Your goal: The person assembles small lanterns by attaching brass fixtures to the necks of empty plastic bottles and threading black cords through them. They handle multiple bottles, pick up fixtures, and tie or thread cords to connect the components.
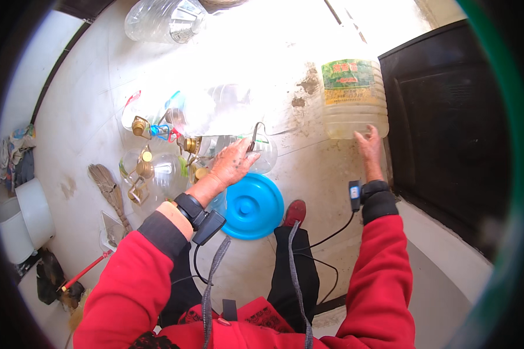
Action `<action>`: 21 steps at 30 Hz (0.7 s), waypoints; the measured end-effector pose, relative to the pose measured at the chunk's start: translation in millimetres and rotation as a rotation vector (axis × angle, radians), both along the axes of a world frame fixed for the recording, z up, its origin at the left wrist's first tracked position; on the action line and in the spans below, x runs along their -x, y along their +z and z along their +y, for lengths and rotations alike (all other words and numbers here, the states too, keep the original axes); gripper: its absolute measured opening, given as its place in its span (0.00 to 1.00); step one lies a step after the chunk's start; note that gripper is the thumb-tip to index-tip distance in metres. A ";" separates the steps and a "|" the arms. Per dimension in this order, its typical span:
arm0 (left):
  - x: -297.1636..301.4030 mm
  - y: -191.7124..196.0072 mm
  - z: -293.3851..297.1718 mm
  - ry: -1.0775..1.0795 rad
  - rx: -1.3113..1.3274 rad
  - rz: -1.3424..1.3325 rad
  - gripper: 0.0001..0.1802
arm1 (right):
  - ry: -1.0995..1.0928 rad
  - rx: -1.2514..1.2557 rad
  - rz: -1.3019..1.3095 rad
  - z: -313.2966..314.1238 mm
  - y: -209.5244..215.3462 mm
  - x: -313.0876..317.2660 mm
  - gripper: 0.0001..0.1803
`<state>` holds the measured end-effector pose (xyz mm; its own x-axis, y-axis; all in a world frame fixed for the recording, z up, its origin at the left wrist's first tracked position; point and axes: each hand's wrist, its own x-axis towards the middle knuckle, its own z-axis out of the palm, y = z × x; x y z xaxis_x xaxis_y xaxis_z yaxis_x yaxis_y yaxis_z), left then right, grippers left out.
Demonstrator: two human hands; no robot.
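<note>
My left hand (234,163) grips the dark handle (254,136) of a clear jug (256,152) on the floor, just above a blue lid (251,206). My right hand (369,148) is released, fingertips touching the base of a big yellowish bottle (353,96); more clear bottles (157,168) lie left.

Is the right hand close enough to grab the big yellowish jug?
Probably yes. The right hand already has its fingertips at the base of the big yellowish jug, and nothing sits between them.

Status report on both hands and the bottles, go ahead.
Left hand gripping clear bottle's wire handle. Right hand touching yellow-labelled jug. Blue lid below.
</note>
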<state>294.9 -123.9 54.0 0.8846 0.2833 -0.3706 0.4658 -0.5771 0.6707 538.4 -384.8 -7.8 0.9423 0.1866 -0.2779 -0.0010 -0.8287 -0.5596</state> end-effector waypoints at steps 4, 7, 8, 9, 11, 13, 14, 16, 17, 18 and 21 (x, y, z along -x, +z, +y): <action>-12.4 -4.6 -14.9 0.052 -0.057 0.074 0.25 | 0.152 0.247 -0.243 -31.1 -22.0 -45.0 0.33; -26.4 1.7 -33.1 0.056 -0.195 -0.244 0.28 | 0.150 0.347 -0.156 -35.5 -30.2 -64.4 0.34; -31.0 6.0 -38.2 0.029 -0.217 -0.274 0.29 | 0.203 0.379 -0.160 -35.1 -30.6 -62.5 0.33; -38.1 8.2 -43.3 0.001 -0.238 -0.300 0.31 | 0.257 0.410 -0.159 -33.4 -33.5 -55.7 0.33; -51.5 13.9 -53.7 -0.055 -0.237 -0.343 0.32 | 0.414 0.415 -0.178 -27.8 -31.1 -36.2 0.32; -69.5 9.3 -63.4 -0.086 -0.175 -0.332 0.31 | 0.555 0.387 -0.144 -20.2 -33.7 10.4 0.29; -77.4 5.1 -65.9 -0.099 -0.148 -0.325 0.31 | 0.598 0.382 -0.100 -15.3 -32.9 44.4 0.28; -90.8 -6.4 -69.5 -0.139 -0.114 -0.333 0.29 | 0.718 0.481 0.326 -11.7 -25.6 95.1 0.26; -97.1 -13.7 -68.5 -0.183 -0.127 -0.340 0.28 | 0.699 0.255 0.138 -10.2 -24.2 95.9 0.27; -100.4 -21.7 -65.8 -0.218 -0.141 -0.324 0.27 | 0.694 0.086 0.023 -8.1 -21.2 93.5 0.27; -123.6 -51.9 -59.3 -0.272 -0.189 -0.311 0.27 | 0.495 -0.212 -0.178 -2.5 -14.6 36.9 0.28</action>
